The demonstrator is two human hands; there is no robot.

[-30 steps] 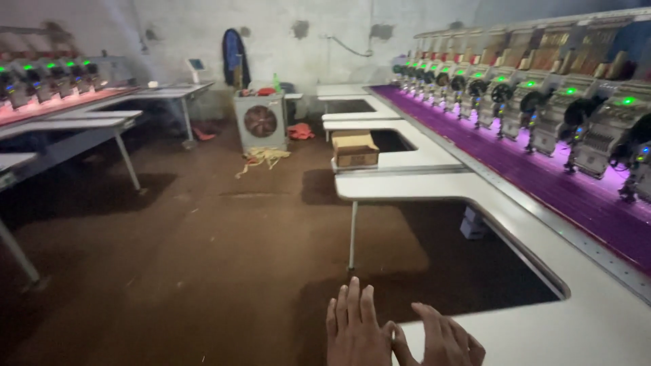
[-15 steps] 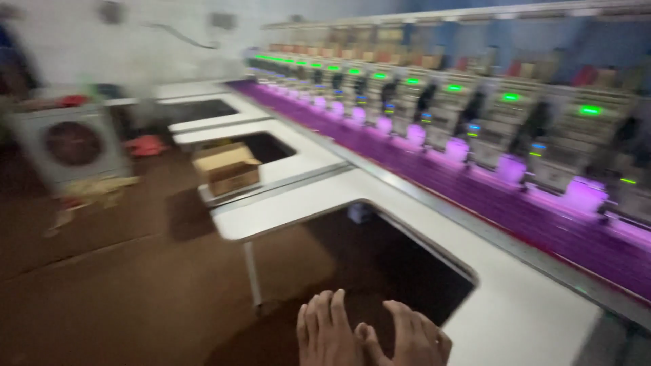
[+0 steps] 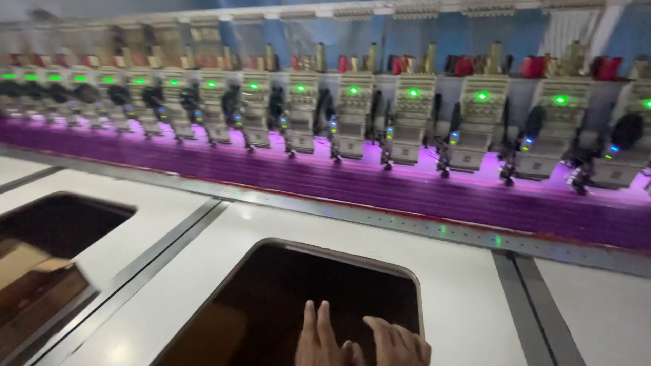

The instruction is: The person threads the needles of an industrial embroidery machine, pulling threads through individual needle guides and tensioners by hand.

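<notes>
white machine table (image 3: 285, 224), purple fabric (image 3: 380, 186) on it

A long row of machine heads (image 3: 413, 118) with green lights runs across the back, lit purple beneath, over a band of purple cloth (image 3: 380, 186). In front lies a white bench (image 3: 468, 305) with dark rounded cut-outs (image 3: 291, 298). The blurred wall (image 3: 407, 34) behind looks blue.
</notes>
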